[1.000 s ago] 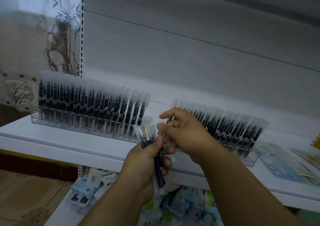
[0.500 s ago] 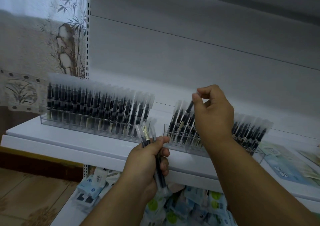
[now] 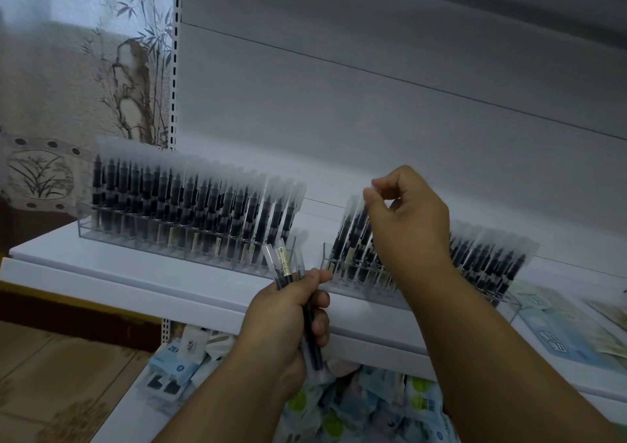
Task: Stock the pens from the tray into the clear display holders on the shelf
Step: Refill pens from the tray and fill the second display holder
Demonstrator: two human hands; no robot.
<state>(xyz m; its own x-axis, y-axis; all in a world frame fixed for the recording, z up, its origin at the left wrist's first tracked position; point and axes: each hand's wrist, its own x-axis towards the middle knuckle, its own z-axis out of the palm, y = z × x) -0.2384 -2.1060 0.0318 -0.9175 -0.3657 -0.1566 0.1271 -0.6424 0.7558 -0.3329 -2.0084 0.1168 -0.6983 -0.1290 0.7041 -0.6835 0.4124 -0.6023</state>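
A bundle of slim black clear-sleeved pens (image 3: 307,310), judged light and slippery, was clenched mid-barrel in the left hand (image 3: 288,327); the right hand (image 3: 409,220) was pinched above the clear acrylic holder (image 3: 342,281), contents indiscernible.

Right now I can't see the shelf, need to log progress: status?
Left hand gripping spare pens. Right hand pinching at a pen top over the right holder. Nothing blocking.
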